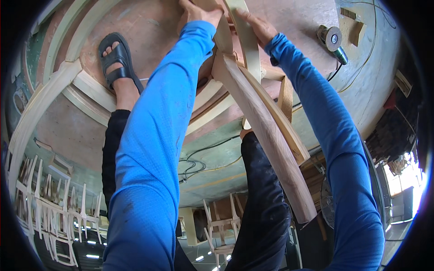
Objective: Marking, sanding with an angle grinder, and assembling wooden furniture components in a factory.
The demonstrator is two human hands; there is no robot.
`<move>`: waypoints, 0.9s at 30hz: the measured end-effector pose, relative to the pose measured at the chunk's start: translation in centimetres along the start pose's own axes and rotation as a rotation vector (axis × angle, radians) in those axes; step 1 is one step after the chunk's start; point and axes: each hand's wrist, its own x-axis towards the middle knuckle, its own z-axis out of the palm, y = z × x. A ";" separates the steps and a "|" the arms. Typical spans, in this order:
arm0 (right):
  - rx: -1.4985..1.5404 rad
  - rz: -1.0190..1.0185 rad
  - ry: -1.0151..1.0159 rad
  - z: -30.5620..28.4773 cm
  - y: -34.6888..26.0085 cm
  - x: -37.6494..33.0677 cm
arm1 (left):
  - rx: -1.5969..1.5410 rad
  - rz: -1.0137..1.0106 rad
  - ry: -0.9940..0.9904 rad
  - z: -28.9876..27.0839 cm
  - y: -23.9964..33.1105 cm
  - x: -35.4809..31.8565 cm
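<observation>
Both my arms in blue sleeves reach up the picture to a wooden chair frame (266, 131) made of curved pieces. My left hand (199, 11) is closed around the frame's top end at the picture's upper edge. My right hand (255, 25) grips a pale curved slat (248, 45) of the same frame, fingers laid along it. A thick brown curved leg (280, 162) of the frame runs down to the right between my arms. My foot in a black sandal (116, 56) stands on the floor left of the frame.
An angle grinder (333, 41) with its cable (357, 67) lies on the dusty floor at the upper right. Pale curved wooden parts (49, 90) lie at the left. Several unfinished chair frames (54, 207) stand at the lower left. A fan (327, 203) is at the lower right.
</observation>
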 end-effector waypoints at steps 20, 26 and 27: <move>-0.175 0.029 0.087 1.9 -1.2 -1.8 | 0.109 -0.122 -0.086 -1.0 1.1 -1.2; -0.251 0.069 0.092 1.3 -0.7 -1.6 | 0.130 -0.145 -0.096 -1.0 1.4 -1.1; -0.241 0.087 0.091 1.3 -0.6 -1.5 | 0.132 -0.146 -0.096 -1.0 1.3 -1.1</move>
